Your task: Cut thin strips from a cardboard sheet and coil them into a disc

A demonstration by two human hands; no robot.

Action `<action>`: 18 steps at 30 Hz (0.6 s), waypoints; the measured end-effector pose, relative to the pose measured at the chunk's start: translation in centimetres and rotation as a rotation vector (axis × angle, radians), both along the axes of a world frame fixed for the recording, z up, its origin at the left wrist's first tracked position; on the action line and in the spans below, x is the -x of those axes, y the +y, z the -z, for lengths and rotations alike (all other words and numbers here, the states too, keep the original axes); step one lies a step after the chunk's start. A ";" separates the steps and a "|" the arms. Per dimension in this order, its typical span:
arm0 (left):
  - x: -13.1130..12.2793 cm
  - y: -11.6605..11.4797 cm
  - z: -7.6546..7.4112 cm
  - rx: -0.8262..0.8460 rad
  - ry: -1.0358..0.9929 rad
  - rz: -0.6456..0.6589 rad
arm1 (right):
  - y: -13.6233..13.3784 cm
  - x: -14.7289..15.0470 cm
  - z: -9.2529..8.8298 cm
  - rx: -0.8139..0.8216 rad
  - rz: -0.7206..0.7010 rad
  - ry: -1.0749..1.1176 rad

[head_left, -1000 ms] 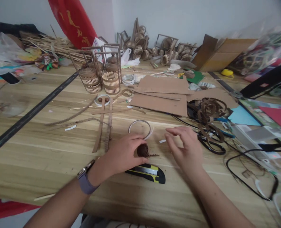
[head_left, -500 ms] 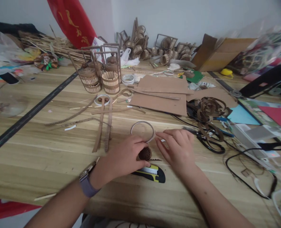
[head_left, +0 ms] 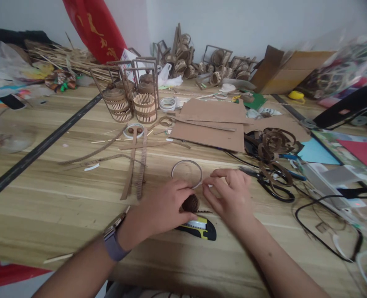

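Observation:
My left hand (head_left: 166, 207) curls round a small dark-brown coil of corrugated cardboard (head_left: 190, 203), thumb below it and fingers above. A short ridged tail of the strip sticks out on its right. Just beyond my left fingers stands a thin ring-shaped roll of tape (head_left: 187, 160). The fingertips of my right hand (head_left: 229, 192) are pinched together at the ring's lower right edge, seemingly on the tape's end, which is hard to make out. Under my left thumb lies a yellow and black utility knife (head_left: 206, 229).
Cardboard strips (head_left: 130, 165) lie to the left, with a tape roll (head_left: 133, 126) around two brown balls. Farther back are miniature slatted buckets (head_left: 144, 108) and cardboard sheets (head_left: 211, 134). Scissors (head_left: 274, 188), brown paper coils (head_left: 276, 142) and a black cable (head_left: 298, 211) are at right.
Both hands stay almost in place. My right fingers shift very slightly at the tape's edge, and the coil remains in my left hand.

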State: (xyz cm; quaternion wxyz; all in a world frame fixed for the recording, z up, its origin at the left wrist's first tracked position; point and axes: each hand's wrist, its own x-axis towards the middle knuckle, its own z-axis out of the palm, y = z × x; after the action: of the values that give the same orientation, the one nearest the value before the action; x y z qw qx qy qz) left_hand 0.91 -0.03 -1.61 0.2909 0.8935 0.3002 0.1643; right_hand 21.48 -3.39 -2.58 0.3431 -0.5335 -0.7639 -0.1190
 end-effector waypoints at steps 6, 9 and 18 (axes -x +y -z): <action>0.1 0.0 -0.7 0.023 -0.015 -0.005 | 1.1 -1.3 0.7 0.304 -0.119 0.772; 0.1 0.1 -0.8 0.035 0.000 -0.016 | 1.5 -2.4 1.0 0.282 -0.047 0.962; 0.1 0.1 -0.6 0.009 0.017 -0.027 | 0.2 -1.8 -0.3 -0.041 0.098 0.240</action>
State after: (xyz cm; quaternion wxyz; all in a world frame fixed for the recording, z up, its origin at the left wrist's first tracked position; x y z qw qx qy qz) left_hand 0.83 0.09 -1.02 0.2901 0.8894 0.3155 0.1590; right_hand 23.29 -3.24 -2.31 0.4368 -0.5733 -0.6878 -0.0865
